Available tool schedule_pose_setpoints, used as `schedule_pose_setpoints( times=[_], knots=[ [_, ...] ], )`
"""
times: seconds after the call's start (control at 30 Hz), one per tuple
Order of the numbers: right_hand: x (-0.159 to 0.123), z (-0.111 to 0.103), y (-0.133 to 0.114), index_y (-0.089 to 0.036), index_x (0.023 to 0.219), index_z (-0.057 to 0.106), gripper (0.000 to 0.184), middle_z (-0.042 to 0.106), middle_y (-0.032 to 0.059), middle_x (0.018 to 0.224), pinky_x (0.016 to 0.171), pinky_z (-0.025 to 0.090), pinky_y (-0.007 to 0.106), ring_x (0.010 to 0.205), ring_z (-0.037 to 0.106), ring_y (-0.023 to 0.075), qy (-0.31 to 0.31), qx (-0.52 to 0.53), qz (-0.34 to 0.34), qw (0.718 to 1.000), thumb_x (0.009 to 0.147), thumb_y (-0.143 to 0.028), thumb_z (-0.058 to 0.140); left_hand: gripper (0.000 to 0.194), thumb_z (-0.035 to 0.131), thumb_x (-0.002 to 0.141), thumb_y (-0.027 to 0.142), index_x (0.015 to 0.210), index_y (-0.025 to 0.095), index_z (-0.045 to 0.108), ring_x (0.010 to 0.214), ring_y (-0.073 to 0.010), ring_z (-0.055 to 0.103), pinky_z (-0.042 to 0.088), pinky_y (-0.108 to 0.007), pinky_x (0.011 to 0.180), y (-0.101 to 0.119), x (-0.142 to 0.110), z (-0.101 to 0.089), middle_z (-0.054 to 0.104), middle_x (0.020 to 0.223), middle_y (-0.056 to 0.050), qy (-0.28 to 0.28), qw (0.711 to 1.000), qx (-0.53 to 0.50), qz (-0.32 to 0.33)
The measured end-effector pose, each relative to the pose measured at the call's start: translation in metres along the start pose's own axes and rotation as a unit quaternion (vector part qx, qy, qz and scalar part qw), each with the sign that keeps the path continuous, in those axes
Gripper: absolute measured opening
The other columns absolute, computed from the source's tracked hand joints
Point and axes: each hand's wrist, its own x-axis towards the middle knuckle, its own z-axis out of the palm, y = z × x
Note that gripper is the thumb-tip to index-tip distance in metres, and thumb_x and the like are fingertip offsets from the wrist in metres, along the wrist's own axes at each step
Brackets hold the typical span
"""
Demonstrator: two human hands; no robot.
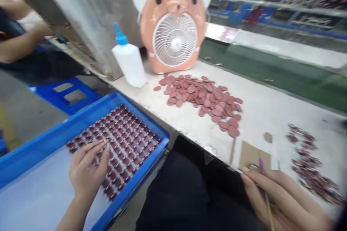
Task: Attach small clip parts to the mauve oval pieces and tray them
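Observation:
My left hand point(88, 169) rests over the blue tray point(54, 135), its fingers stretched out on the rows of small dark red pieces point(121, 140) laid there. My right hand point(273, 195) lies at the table's front edge, fingers closed round a thin stick with a purple tip point(267, 191). It sits just below a small brown cardboard square point(253, 153). A heap of pink oval pieces point(203, 99) lies on the white table point(265, 112).
A pink animal-shaped desk fan point(175, 25) and a white glue bottle with a blue nozzle point(129, 59) stand at the back. Dark finished pieces point(311, 169) lie at right. A green conveyor belt point(284, 72) runs behind. Another person's arm point(18, 43) shows at far left, beside a blue stool point(67, 94).

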Motion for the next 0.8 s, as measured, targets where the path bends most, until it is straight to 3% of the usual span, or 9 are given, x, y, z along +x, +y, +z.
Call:
schedule_pose_setpoints(
  times=[0.07, 0.17, 0.23, 0.3, 0.4, 0.5, 0.67, 0.77, 0.8],
  knots=[
    [0.003, -0.004, -0.004, -0.017, 0.098, 0.072, 0.016, 0.07, 0.0039, 0.081, 0.072, 0.055, 0.028, 0.071, 0.068, 0.0168, -0.006, -0.044, -0.022, 0.999, 0.083, -0.01, 0.075, 0.019, 0.061, 0.09, 0.031, 0.107, 0.026, 0.067, 0.106, -0.0261, 0.064, 0.048, -0.045, 0.1, 0.065, 0.022, 0.018, 0.069, 0.111, -0.007, -0.009, 0.994, -0.083, 0.071],
    [0.001, -0.008, -0.005, -0.016, 0.099, 0.069, 0.015, 0.068, 0.0046, 0.081, 0.063, 0.056, 0.027, 0.068, 0.067, 0.0165, 0.002, -0.054, -0.011, 0.998, 0.086, -0.009, 0.071, 0.019, 0.057, 0.092, 0.034, 0.106, 0.029, 0.069, 0.11, -0.0248, 0.063, 0.048, -0.042, 0.101, 0.158, 0.055, 0.048, 0.07, 0.113, -0.004, -0.076, 0.971, -0.153, 0.169],
    [-0.004, -0.012, -0.003, -0.015, 0.099, 0.068, 0.014, 0.067, 0.0051, 0.08, 0.061, 0.056, 0.027, 0.066, 0.066, 0.0162, 0.003, -0.048, -0.002, 0.999, 0.087, -0.008, 0.069, 0.023, 0.054, 0.093, 0.037, 0.107, 0.029, 0.071, 0.108, -0.0253, 0.063, 0.049, -0.041, 0.097, 0.207, 0.076, 0.069, 0.071, 0.113, -0.003, -0.128, 0.958, -0.156, 0.203],
    [-0.012, -0.017, 0.001, -0.014, 0.099, 0.067, 0.015, 0.067, 0.0055, 0.079, 0.06, 0.055, 0.026, 0.065, 0.065, 0.0154, 0.007, -0.041, 0.003, 0.999, 0.087, -0.006, 0.067, 0.026, 0.057, 0.091, 0.043, 0.104, 0.028, 0.073, 0.104, -0.0291, 0.063, 0.051, -0.043, 0.09, 0.239, 0.091, 0.087, 0.072, 0.108, -0.006, -0.166, 0.954, -0.138, 0.209],
    [-0.022, -0.026, 0.009, -0.013, 0.098, 0.066, 0.014, 0.065, 0.0062, 0.078, 0.06, 0.055, 0.025, 0.065, 0.063, 0.0146, 0.017, -0.033, 0.016, 0.999, 0.087, -0.004, 0.066, 0.028, 0.063, 0.085, 0.047, 0.095, 0.025, 0.076, 0.097, -0.033, 0.063, 0.051, -0.045, 0.08, 0.262, 0.104, 0.103, 0.07, 0.1, -0.009, -0.202, 0.956, -0.109, 0.182],
    [-0.029, -0.033, 0.016, -0.013, 0.097, 0.066, 0.014, 0.065, 0.0057, 0.078, 0.058, 0.055, 0.023, 0.065, 0.062, 0.014, 0.022, -0.021, 0.036, 0.999, 0.087, -0.003, 0.064, 0.023, 0.065, 0.082, 0.043, 0.092, 0.025, 0.076, 0.1, -0.0358, 0.061, 0.051, -0.045, 0.076, 0.264, 0.113, 0.106, 0.069, 0.099, -0.009, -0.229, 0.957, -0.105, 0.146],
    [-0.026, -0.037, 0.018, -0.016, 0.102, 0.067, 0.02, 0.065, 0.0055, 0.081, 0.061, 0.056, 0.023, 0.069, 0.065, 0.0145, 0.041, 0.022, 0.099, 0.994, 0.088, -0.004, 0.062, 0.014, 0.065, 0.079, 0.039, 0.081, 0.028, 0.073, 0.087, -0.0297, 0.066, 0.053, -0.042, 0.073, 0.26, 0.105, 0.079, 0.074, 0.087, -0.002, -0.281, 0.942, -0.16, 0.09],
    [-0.015, -0.031, 0.009, -0.017, 0.102, 0.067, 0.013, 0.065, 0.0045, 0.08, 0.061, 0.056, 0.022, 0.068, 0.065, 0.0136, 0.03, 0.1, 0.164, 0.981, 0.091, -0.012, 0.061, 0.024, 0.064, 0.079, 0.052, 0.079, 0.029, 0.074, 0.071, -0.0235, 0.069, 0.057, -0.035, 0.065, 0.268, 0.066, 0.05, 0.076, 0.077, -0.001, -0.355, 0.892, -0.274, 0.059],
    [-0.012, -0.028, 0.006, -0.018, 0.102, 0.067, 0.012, 0.064, 0.0036, 0.079, 0.061, 0.055, 0.021, 0.066, 0.064, 0.0128, 0.024, 0.14, 0.177, 0.974, 0.092, -0.017, 0.062, 0.025, 0.071, 0.073, 0.054, 0.075, 0.029, 0.075, 0.069, -0.0244, 0.07, 0.058, -0.035, 0.063, 0.272, 0.049, 0.041, 0.075, 0.073, -0.002, -0.403, 0.838, -0.368, 0.007]
  ],
)
